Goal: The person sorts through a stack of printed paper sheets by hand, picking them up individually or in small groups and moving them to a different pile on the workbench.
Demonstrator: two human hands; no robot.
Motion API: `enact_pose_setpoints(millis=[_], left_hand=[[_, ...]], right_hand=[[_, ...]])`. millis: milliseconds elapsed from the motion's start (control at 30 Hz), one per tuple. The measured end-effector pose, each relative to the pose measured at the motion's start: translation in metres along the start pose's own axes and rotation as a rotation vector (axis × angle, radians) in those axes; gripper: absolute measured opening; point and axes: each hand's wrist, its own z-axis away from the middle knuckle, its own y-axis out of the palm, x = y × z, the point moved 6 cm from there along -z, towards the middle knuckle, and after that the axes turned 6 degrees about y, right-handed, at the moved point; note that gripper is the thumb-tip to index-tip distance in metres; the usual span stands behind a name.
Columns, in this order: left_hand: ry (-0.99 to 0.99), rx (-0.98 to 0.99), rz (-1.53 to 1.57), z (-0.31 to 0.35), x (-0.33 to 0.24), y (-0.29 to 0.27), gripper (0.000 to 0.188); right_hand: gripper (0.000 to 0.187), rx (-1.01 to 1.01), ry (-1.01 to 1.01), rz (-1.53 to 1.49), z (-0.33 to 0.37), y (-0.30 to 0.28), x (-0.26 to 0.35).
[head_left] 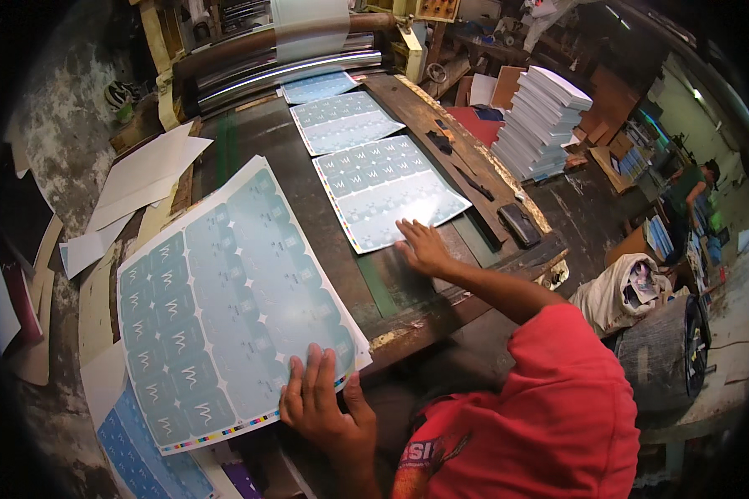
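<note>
A stack of printed sheets (241,274), pale teal with repeated card-like panels and a colour bar along one edge, lies at the left. My left hand (329,403) rests at its near right corner, fingers stretched over the edge and thumb apart. Another printed sheet (391,187) lies flat on the dark feed table (370,274) of a roller machine. Touching that sheet's near edge is my right hand (424,248), with its fingers spread. Beyond it, a second sheet (345,121) and a bluer one (318,86) lead up to the shiny rollers (291,73).
Along the table's right side runs a worn rail (474,154) with a dark box-shaped item (518,224). A tall stack of white paper (541,121) stands beyond. Blank sheets (146,179) and blue printed sheets (146,445) lie at left. A person (686,195) is far right.
</note>
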Motion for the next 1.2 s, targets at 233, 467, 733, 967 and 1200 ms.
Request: enact_pose_setpoints(millis=[233, 467, 733, 967, 1200], left_hand=[[-0.035, -0.023, 0.026, 0.0, -0.004, 0.001, 0.028], [-0.423, -0.491, 0.776, 0.01, 0.023, -0.016, 0.027], [0.385, 0.254, 0.137, 0.016, -0.086, 0.012, 0.028], [0.117, 0.039, -0.153, 0.0, -0.051, -0.001, 0.06], [0.106, -0.073, -0.185, 0.005, -0.013, 0.018, 0.037]], right_hand=[[0.044, 0.16, -0.031, -0.623, 0.117, -0.045, 0.045], [0.051, 0.443, 0.118, -1.3, 0.156, -0.076, 0.058], [0.06, 0.701, 0.275, -1.852, 0.165, -0.134, 0.079], [0.029, 0.642, 0.727, -1.773, 0.207, -0.055, 0.013], [0.036, 0.611, 1.045, -1.807, 0.218, 0.007, -0.012]])
